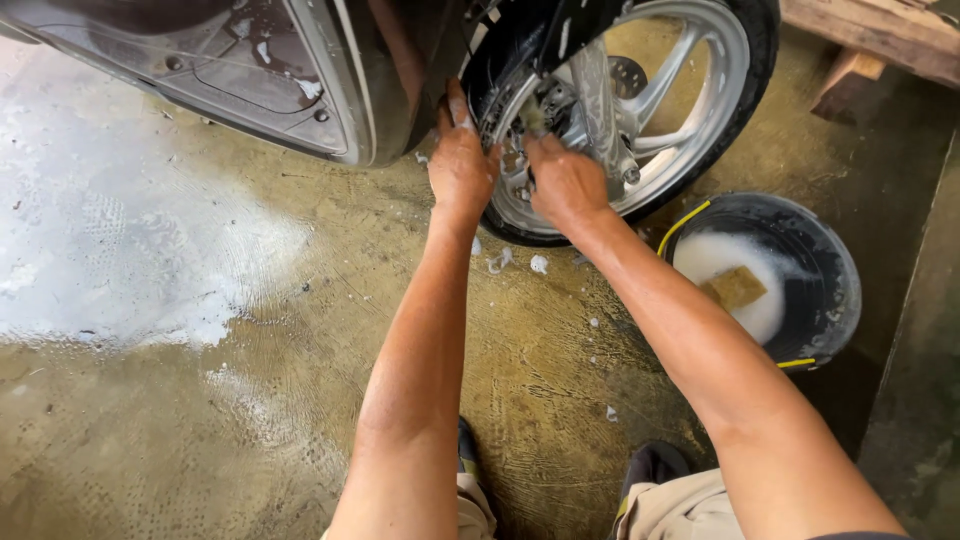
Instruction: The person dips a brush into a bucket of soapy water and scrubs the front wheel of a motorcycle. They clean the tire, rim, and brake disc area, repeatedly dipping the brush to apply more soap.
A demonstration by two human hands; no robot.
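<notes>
Silver spoked scooter wheel with its black rubber tyre (690, 110) stands at the far middle of the scene, its top cut off by the frame edge and its hub partly hidden behind both hands. At the hub, the right hand (565, 185) is curled closed around a small tool, seemingly a brush (532, 115), of which only a dull bristly tip shows above the knuckles; its handle is hidden in the fist, so its kind is hard to make out. Just to the left, the left hand (460, 160) lies flat and open with fingers stretched up against the tyre's edge and the dark bodywork, gripping nothing; its fingertips vanish into the shadowed gap there. Behind the hands the brake disc and silver fork leg (598, 90) are only partly visible. Left of the wheel, the glossy dark scooter body panel (250, 70), streaked with suds, runs out of the frame at the top. To the right and nearer, a round black plastic bucket with a yellow handle (835, 260) sits on the floor, well apart from the hands; it holds white foamy water with a tan rectangular sponge (737, 287) floating in it, and the forearm covers its left rim. Wet concrete floor (250, 400) spreads all around, with flecks of foam below the wheel. Rough wooden planks (880, 40) cross the far right corner.
</notes>
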